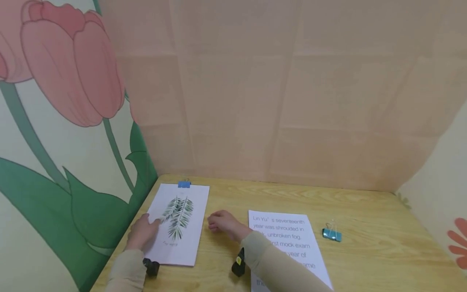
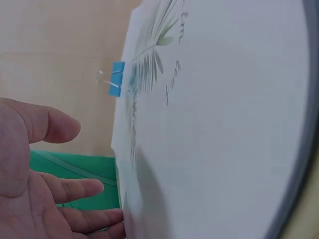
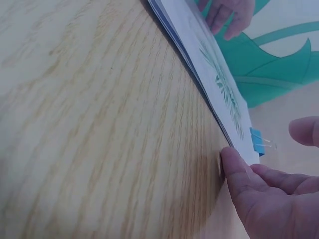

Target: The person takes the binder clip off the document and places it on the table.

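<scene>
A stack of white paper (image 1: 171, 251) printed with green palm leaves lies on the left of the table, a blue binder clip (image 1: 184, 184) on its far edge. My left hand (image 1: 143, 232) is at its left edge; the left wrist view shows spread fingers (image 2: 92, 219) beside the sheets and the thumb apart from them. To the right of this stack is my right hand (image 1: 227, 224), low over the table. In the right wrist view its loosely bent fingers (image 3: 239, 174) hold nothing, and a fingertip touches down near the wood by the stack's side.
A second stack of paper (image 1: 279, 221) with large printed text lies partly under my right forearm. Right of it stands a teal binder clip (image 1: 331, 235) with its wire handles up. A pinkish cloth (image 1: 277, 101) hangs behind the wooden table (image 1: 379, 239); a tulip-patterned wall (image 1: 65, 142) borders the left.
</scene>
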`<action>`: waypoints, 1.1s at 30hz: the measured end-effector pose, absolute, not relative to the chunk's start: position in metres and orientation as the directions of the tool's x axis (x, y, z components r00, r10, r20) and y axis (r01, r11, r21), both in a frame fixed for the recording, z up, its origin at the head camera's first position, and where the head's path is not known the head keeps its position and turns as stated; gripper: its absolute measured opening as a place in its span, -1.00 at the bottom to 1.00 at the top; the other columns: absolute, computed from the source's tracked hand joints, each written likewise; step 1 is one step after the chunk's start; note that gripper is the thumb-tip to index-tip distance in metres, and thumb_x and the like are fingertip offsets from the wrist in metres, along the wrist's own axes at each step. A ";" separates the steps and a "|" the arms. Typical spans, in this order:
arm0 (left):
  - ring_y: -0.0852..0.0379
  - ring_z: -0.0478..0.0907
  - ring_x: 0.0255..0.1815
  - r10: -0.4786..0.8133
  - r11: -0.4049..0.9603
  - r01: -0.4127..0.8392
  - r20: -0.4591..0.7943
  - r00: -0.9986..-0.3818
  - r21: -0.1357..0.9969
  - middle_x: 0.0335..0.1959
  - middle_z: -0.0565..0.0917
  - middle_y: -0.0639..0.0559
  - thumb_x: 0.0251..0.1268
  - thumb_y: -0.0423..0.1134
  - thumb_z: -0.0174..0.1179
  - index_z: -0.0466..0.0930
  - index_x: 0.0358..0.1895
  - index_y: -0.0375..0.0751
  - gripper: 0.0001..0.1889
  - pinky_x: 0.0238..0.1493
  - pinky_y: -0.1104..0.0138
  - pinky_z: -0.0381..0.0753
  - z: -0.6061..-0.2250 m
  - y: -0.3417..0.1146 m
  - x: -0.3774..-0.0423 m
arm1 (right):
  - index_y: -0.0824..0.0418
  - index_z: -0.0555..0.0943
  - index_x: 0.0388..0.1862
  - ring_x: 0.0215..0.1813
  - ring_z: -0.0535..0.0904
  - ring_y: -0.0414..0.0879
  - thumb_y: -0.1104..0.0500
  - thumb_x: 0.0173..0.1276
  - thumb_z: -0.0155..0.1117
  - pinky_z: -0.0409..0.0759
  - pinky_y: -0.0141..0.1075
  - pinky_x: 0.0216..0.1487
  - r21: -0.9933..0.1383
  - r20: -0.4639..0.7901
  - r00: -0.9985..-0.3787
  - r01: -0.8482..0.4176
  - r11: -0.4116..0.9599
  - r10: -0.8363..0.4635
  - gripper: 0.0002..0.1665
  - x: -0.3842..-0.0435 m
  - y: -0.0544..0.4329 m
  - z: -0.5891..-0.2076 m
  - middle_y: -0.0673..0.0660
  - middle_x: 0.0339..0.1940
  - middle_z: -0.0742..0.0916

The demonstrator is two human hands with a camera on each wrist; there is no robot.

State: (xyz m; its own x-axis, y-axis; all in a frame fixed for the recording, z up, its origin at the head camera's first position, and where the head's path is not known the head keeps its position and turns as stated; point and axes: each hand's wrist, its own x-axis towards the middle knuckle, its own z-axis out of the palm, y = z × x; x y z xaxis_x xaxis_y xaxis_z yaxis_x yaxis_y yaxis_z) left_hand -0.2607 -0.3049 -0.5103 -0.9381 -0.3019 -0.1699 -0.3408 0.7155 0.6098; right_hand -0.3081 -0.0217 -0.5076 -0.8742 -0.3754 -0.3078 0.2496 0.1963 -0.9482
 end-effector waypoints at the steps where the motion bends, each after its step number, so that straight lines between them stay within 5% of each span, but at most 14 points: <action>1: -0.64 0.15 0.40 -0.298 0.712 -0.338 -0.171 -0.939 0.616 0.41 0.21 -0.69 0.52 -0.09 -0.06 0.09 0.44 -0.70 -0.28 0.38 -0.35 0.18 -0.510 -0.305 -0.260 | 0.59 0.47 0.24 -0.04 0.69 0.03 0.27 0.51 0.21 0.67 -0.14 0.08 -0.947 -0.313 -0.871 0.254 0.197 -0.379 -0.53 -0.308 -0.022 -0.507 0.29 -0.02 0.72; 16: -0.58 0.13 0.45 -0.283 0.650 -0.351 -0.214 -0.935 0.674 0.42 0.19 -0.68 0.56 -0.14 -0.10 0.12 0.43 -0.70 -0.34 0.43 -0.26 0.19 -0.499 -0.301 -0.252 | 0.58 0.45 0.28 0.03 0.68 0.10 0.30 0.49 0.18 0.67 -0.12 0.11 -0.942 -0.336 -0.844 0.299 0.154 -0.417 -0.52 -0.303 -0.022 -0.505 0.32 0.03 0.70; 33: -0.51 0.32 0.35 -0.226 0.602 -0.292 -0.192 -0.955 0.743 0.34 0.35 -0.63 0.58 -0.14 -0.09 0.29 0.34 -0.68 -0.42 0.34 -0.23 0.34 -0.492 -0.306 -0.246 | 0.52 0.43 0.23 -0.15 0.63 0.00 0.33 0.50 0.19 0.68 -0.16 -0.02 -0.928 -0.372 -0.842 0.331 0.169 -0.391 -0.58 -0.303 -0.018 -0.509 0.28 -0.12 0.68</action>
